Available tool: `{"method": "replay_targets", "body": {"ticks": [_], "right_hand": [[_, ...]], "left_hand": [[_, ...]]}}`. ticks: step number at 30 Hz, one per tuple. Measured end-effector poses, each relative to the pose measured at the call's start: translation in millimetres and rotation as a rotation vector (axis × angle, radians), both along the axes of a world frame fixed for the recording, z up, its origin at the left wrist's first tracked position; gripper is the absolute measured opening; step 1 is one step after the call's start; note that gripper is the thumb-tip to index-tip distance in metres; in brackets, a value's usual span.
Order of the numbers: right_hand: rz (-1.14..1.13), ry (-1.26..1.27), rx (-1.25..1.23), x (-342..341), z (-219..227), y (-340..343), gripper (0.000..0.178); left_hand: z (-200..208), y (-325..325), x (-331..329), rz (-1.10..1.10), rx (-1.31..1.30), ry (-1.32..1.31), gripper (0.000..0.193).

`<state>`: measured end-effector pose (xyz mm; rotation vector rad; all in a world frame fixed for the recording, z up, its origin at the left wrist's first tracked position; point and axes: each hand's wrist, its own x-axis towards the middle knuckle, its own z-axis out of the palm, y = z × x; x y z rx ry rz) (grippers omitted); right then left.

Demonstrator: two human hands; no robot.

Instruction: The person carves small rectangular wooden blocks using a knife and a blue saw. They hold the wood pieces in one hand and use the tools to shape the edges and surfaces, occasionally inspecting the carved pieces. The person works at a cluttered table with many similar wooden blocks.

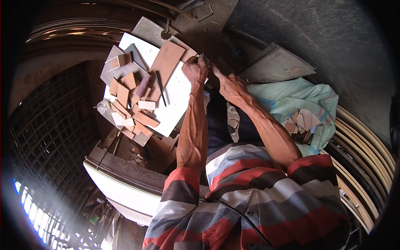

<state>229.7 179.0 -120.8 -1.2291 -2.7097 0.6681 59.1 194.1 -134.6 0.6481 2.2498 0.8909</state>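
Observation:
My left hand (196,70) is closed in a fist at the right edge of a white board (177,89). Something small and greyish shows at its fingertips, too small to name. Close by on the right, my right hand (228,84) has its fingers curled together and pointing at the left hand; whatever they grip is hidden. A brown flat panel (167,60) lies on the white board, left of my left hand. Beside it are a black pen-like stick (160,88) and a dark reddish-brown block (143,85).
Several small brown wood-like pieces (123,95) are heaped on the board's left side. A pale green sack (308,98) with offcuts lies right of my right forearm. Dark sheets (277,64) lean beyond it. Long strips (362,146) line the right side, a metal grille (50,116) the left.

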Motion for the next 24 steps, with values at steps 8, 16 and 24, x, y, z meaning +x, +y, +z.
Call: {"method": "replay_targets", "body": {"ticks": [8, 16, 24], "right_hand": [[-0.033, -0.104, -0.294, -15.7, 22.0, 25.3, 0.080], [0.006, -0.181, -0.355, -16.2, 16.1, 26.3, 0.079], [0.015, -0.093, -0.286, 5.6, 33.9, 11.6, 0.070]], "left_hand": [[1.0, 1.0, 2.4, 0.005, 0.018, -0.016, 0.029], [1.6, 0.9, 0.7, -0.033, 0.054, 0.001, 0.028], [-0.7, -5.3, -3.6, 0.008, 0.032, -0.040, 0.029]]}}
